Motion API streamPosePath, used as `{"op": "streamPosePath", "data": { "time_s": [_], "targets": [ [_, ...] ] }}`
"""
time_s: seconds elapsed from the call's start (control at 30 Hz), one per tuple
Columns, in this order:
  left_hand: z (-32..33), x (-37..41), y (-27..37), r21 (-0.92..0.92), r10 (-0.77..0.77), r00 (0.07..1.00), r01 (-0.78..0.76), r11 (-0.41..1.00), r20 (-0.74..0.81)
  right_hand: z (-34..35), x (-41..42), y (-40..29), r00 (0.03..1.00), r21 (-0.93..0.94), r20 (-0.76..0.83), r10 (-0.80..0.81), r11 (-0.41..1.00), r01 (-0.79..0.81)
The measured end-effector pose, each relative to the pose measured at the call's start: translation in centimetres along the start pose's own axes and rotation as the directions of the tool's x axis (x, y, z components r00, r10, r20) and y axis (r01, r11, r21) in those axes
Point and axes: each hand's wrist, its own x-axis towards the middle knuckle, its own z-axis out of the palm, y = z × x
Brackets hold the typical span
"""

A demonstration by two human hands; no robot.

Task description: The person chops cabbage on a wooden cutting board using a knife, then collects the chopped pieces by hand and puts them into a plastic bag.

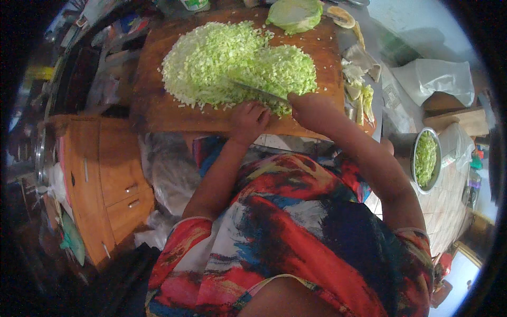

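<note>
A large heap of finely chopped cabbage (214, 59) covers much of a wooden cutting board (178, 121). My right hand (311, 111) grips a kitchen knife (261, 93) by its handle, and the blade points left along the heap's near side, its tip among the shreds. My left hand (250, 117) rests at the board's near part, just below the blade, fingers bent beside the chopped cabbage; whether anything is under them cannot be seen. At the board's far right lies a cut piece of cabbage (295, 16), flat face up.
Cabbage trimmings (358, 93) and a cloth-like scrap lie along the right edge. Farther right, a metal bowl (427, 160) holds chopped cabbage, near a clear plastic bag (435, 79). A wooden cabinet (103, 174) stands at left, and a white-green tub (194, 4) is at the top.
</note>
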Motion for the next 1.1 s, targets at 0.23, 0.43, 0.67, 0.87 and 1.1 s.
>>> {"op": "streamPosePath", "data": {
  "time_s": [0.23,0.43,0.67,0.87,1.1],
  "targets": [
    [-0.7,0.4,0.6,-0.001,0.017,1.000,-0.017,1.000,-0.024,-0.8,-0.3,0.1,0.996,0.002,0.035,0.082,0.997,-0.082],
    [-1.0,0.5,0.7,-0.009,-0.018,1.000,0.018,1.000,0.004,-1.4,-0.8,-0.1,0.988,0.171,-0.032,0.149,0.975,-0.142],
    [-1.3,0.8,0.8,-0.049,-0.059,0.995,0.063,0.997,0.083,0.1,1.2,0.6,0.990,0.189,-0.028,0.138,0.973,-0.130],
    [-1.2,0.4,0.6,-0.091,-0.151,0.972,0.169,0.981,0.178,0.7,1.0,2.0,0.992,0.205,-0.046,0.117,0.973,-0.105],
    [-2.5,3.9,3.6,-0.702,-0.147,0.968,0.249,0.667,0.203,-2.4,-1.4,0.7,0.962,0.766,0.097,0.254,0.598,-0.235]
  ]
}}
